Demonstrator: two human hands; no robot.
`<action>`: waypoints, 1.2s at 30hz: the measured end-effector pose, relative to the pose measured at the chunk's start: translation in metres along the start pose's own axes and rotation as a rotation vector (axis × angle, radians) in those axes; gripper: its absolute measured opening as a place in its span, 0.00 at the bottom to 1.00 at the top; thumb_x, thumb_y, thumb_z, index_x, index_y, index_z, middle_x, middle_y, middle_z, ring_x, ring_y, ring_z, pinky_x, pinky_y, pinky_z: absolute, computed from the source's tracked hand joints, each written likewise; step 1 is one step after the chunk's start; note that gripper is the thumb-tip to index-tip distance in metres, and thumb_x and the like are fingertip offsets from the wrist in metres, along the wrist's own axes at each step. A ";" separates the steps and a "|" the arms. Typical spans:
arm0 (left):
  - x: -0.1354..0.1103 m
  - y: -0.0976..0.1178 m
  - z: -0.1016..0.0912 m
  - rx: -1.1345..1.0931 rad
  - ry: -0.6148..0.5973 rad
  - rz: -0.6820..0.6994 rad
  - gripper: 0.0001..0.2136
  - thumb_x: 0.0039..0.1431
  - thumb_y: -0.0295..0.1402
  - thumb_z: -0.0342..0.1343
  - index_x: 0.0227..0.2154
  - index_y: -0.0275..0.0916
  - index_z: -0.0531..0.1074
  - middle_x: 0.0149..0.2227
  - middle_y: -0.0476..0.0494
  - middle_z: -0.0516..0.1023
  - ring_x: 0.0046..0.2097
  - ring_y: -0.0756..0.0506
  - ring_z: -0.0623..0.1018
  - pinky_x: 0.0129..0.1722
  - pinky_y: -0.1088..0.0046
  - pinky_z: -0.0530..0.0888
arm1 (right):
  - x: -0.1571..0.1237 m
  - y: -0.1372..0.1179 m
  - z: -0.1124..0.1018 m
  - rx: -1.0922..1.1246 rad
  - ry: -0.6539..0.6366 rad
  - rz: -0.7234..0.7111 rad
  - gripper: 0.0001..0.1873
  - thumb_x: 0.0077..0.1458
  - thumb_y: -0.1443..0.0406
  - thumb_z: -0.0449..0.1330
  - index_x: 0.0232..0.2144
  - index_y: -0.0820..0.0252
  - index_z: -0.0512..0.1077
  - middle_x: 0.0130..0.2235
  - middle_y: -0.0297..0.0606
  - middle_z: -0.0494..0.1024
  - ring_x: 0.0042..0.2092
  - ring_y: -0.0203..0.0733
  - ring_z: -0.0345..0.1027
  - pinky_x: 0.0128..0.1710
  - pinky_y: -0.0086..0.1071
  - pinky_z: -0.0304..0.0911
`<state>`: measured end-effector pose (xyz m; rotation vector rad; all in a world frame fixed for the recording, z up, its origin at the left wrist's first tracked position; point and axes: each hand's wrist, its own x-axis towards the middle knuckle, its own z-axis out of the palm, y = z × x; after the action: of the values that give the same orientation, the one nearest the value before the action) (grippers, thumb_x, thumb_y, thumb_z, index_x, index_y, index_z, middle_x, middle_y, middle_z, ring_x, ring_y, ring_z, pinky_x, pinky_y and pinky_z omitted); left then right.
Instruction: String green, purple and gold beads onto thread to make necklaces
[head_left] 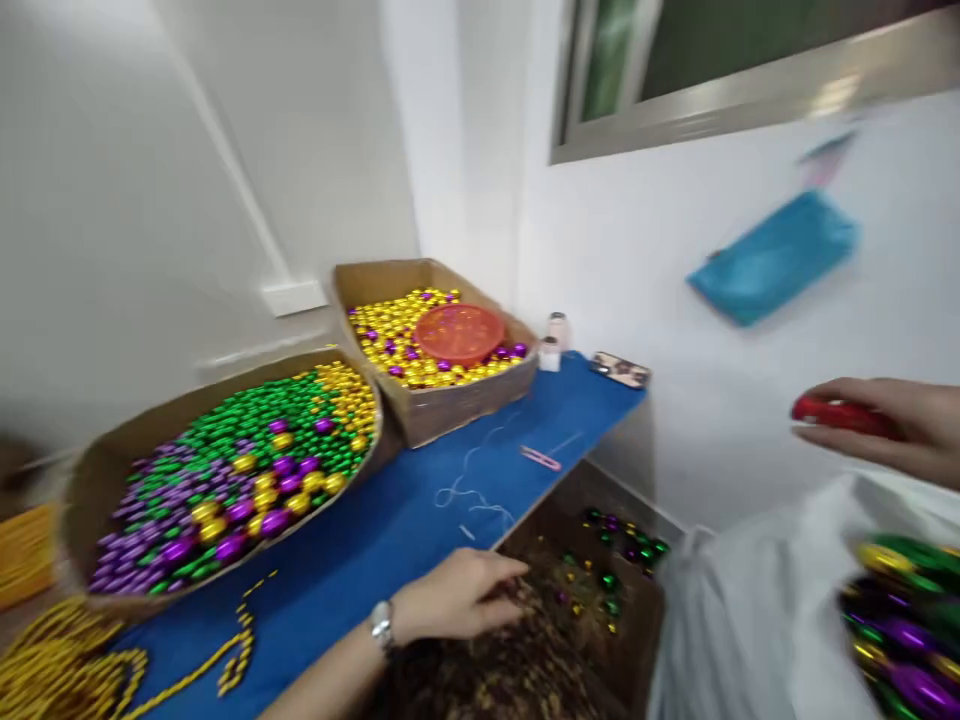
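Note:
My left hand point(457, 595), wearing a silver watch point(381, 625), hangs by the front edge of the blue table point(405, 510). Its thumb and fingers are bent but apart, with nothing visible between them. At the far right, my right hand point(911, 425) is closed around a small glossy red object point(844, 412), too blurred to name exactly. Below that hand is a white sack point(780, 540) with shiny purple, green and gold beads point(919, 640) inside. A pink-handled tool point(540, 458) and loose white thread point(457, 492) lie on the tabletop.
Two cardboard boxes of beads point(225, 460) point(450, 405) stand on the table, the farther holding a red basket point(459, 333). Gold bead strands point(67, 665) lie at left. A phone point(621, 369) rests at the far corner. Beads point(611, 580) litter the floor. A blue pouch point(780, 255) hangs on the wall.

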<state>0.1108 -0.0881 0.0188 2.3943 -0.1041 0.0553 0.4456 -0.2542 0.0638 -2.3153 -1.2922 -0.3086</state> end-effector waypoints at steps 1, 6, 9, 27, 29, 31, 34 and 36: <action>-0.002 0.003 0.005 -0.005 -0.017 0.015 0.22 0.57 0.40 0.54 0.54 0.44 0.66 0.44 0.40 0.78 0.43 0.42 0.78 0.43 0.71 0.72 | 0.010 -0.024 0.030 0.017 -0.104 -0.096 0.15 0.57 0.53 0.54 0.29 0.57 0.71 0.33 0.44 0.75 0.32 0.42 0.69 0.29 0.31 0.55; -0.014 0.008 0.033 -0.034 -0.070 0.064 0.25 0.58 0.45 0.51 0.56 0.39 0.63 0.56 0.36 0.68 0.54 0.40 0.71 0.51 0.70 0.68 | 0.032 -0.094 0.112 0.002 -0.444 -0.414 0.14 0.57 0.53 0.53 0.36 0.56 0.71 0.35 0.41 0.76 0.35 0.42 0.70 0.33 0.30 0.58; -0.030 -0.003 0.038 -0.042 -0.064 -0.059 0.22 0.59 0.43 0.50 0.54 0.40 0.66 0.45 0.39 0.78 0.45 0.42 0.78 0.44 0.72 0.71 | 0.036 -0.109 0.140 -0.012 -0.506 -0.471 0.12 0.57 0.55 0.54 0.38 0.54 0.70 0.36 0.38 0.76 0.35 0.40 0.70 0.34 0.28 0.59; -0.198 -0.131 -0.009 0.758 0.447 -0.950 0.20 0.59 0.22 0.45 0.52 0.41 0.67 0.50 0.39 0.71 0.47 0.43 0.72 0.43 0.67 0.74 | -0.007 -0.107 0.220 0.078 -0.146 -0.737 0.20 0.62 0.58 0.44 0.39 0.55 0.75 0.38 0.40 0.78 0.36 0.44 0.74 0.33 0.32 0.65; -0.189 -0.137 -0.010 0.839 0.302 -0.973 0.24 0.57 0.19 0.44 0.56 0.42 0.63 0.55 0.37 0.67 0.51 0.40 0.69 0.41 0.66 0.74 | -0.014 -0.110 0.217 0.074 -0.120 -0.743 0.20 0.62 0.58 0.44 0.37 0.55 0.75 0.39 0.40 0.79 0.36 0.44 0.74 0.32 0.32 0.65; -0.181 -0.143 -0.014 0.888 0.216 -0.997 0.23 0.57 0.19 0.44 0.55 0.41 0.63 0.55 0.34 0.65 0.54 0.38 0.66 0.39 0.66 0.75 | -0.016 -0.116 0.209 0.056 -0.139 -0.715 0.20 0.63 0.59 0.44 0.37 0.55 0.75 0.39 0.40 0.79 0.36 0.44 0.74 0.31 0.32 0.65; -0.176 -0.151 -0.021 0.880 0.197 -0.980 0.16 0.57 0.20 0.44 0.44 0.34 0.72 0.47 0.30 0.70 0.51 0.36 0.67 0.39 0.63 0.74 | -0.017 -0.124 0.197 0.005 -0.211 -0.667 0.19 0.63 0.61 0.44 0.38 0.54 0.75 0.38 0.40 0.79 0.37 0.41 0.74 0.35 0.30 0.65; -0.178 -0.157 -0.025 0.865 0.205 -0.956 0.13 0.56 0.19 0.44 0.36 0.31 0.74 0.40 0.30 0.73 0.48 0.34 0.69 0.38 0.60 0.73 | -0.019 -0.126 0.194 -0.041 -0.257 -0.651 0.17 0.63 0.62 0.45 0.40 0.53 0.74 0.40 0.39 0.78 0.39 0.39 0.73 0.37 0.29 0.64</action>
<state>-0.0523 0.0546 -0.0817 2.9701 1.3998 -0.1308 0.3230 -0.1149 -0.0753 -1.9449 -2.1720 -0.2446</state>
